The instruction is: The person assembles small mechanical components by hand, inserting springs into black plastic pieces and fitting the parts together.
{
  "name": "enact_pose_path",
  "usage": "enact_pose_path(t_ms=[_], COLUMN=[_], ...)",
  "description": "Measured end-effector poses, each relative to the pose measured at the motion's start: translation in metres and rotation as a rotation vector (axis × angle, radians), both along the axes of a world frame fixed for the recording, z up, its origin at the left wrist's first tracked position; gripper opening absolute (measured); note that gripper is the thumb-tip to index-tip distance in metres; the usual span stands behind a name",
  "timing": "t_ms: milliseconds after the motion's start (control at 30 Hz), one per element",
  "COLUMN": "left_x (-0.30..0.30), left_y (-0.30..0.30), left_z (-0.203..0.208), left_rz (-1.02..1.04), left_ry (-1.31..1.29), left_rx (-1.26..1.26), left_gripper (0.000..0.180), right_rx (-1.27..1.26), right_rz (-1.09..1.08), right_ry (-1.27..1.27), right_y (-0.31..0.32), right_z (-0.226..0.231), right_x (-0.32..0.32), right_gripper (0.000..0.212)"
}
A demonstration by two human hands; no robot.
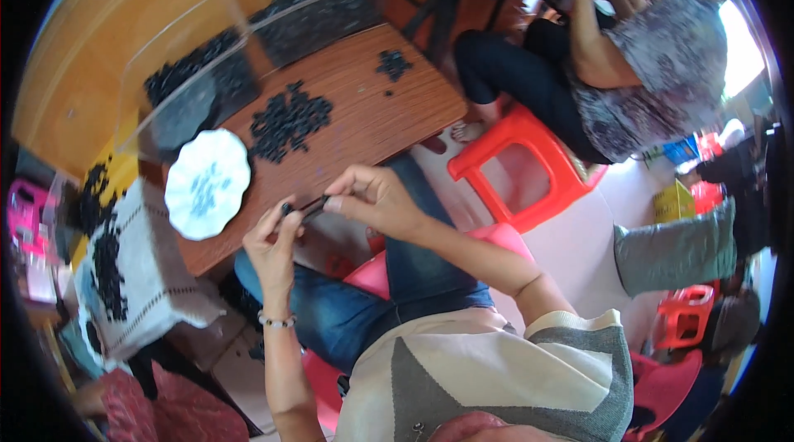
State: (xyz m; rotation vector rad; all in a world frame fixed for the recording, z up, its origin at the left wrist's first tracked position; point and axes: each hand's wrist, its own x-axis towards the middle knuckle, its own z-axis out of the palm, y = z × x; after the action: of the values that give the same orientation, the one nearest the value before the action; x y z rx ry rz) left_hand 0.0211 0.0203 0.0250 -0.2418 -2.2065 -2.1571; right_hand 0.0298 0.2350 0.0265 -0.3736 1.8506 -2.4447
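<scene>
My left hand point(273, 248) pinches a small black piece point(287, 209) between thumb and fingertips. Close beside it, my right hand point(372, 198) is closed in a pinch on another small dark piece point(325, 200). A dark strip seems to run between the two; whether the pieces are joined I cannot tell. Both hands are held over my lap at the near edge of a brown wooden table point(364, 111). On the table lies a pile of small black parts point(289, 122), and to its left a white scalloped plate point(186, 198) bears small greyish bits.
Two clear bins of black parts, a nearer bin point(207, 82) and a farther bin point(318, 16), line the table's far side. A smaller black cluster point(394, 66) lies at right. A red stool point(529, 165) stands beside a seated co-worker point(653, 70). White cloth point(149, 268) with black parts hangs left.
</scene>
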Motion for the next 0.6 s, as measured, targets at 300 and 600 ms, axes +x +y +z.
enact_pose_path(t_ms=[300,600], left_x=[-0.003,0.006], left_y=[0.003,0.009], left_z=[-0.026,-0.023], left_rz=[-0.037,-0.027], left_ry=[-0.032,-0.021], left_rx=[0.094,0.03], left_gripper=[0.032,0.033], right_rx=[0.086,0.071], right_rz=[-0.124,-0.098], right_ry=[-0.073,-0.108], right_y=[0.042,0.046], right_z=[-0.037,-0.044], right_x=[0.045,0.057], right_gripper=[0.012,0.012])
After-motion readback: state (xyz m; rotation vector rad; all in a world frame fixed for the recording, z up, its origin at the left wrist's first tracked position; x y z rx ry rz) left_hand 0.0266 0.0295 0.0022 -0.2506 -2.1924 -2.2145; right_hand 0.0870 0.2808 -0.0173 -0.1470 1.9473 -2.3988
